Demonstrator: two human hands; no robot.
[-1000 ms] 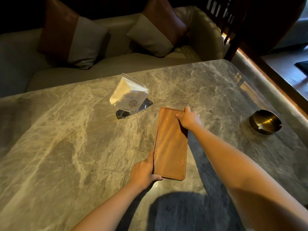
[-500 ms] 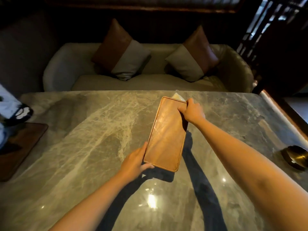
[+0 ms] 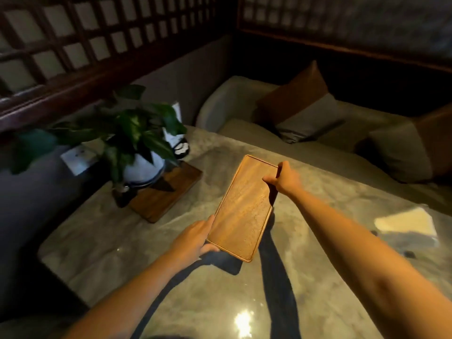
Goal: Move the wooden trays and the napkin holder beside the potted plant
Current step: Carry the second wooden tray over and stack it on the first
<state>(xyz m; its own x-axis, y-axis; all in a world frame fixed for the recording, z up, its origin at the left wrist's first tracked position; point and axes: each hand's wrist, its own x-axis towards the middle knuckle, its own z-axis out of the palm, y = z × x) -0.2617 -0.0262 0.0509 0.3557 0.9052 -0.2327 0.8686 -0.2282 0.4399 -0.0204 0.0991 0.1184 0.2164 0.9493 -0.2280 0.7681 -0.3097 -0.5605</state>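
I've got the long rectangular wooden tray (image 3: 244,206) up off the grey marble table (image 3: 342,277), its shadow beneath it. My left hand (image 3: 195,238) grips the near-left corner, thumb on top, fingers tucked under. My right hand (image 3: 285,178) pinches the far-right edge. The leafy potted plant in a white pot (image 3: 137,152) stands on a 2nd flat wooden tray (image 3: 168,194) at the table's far-left corner.
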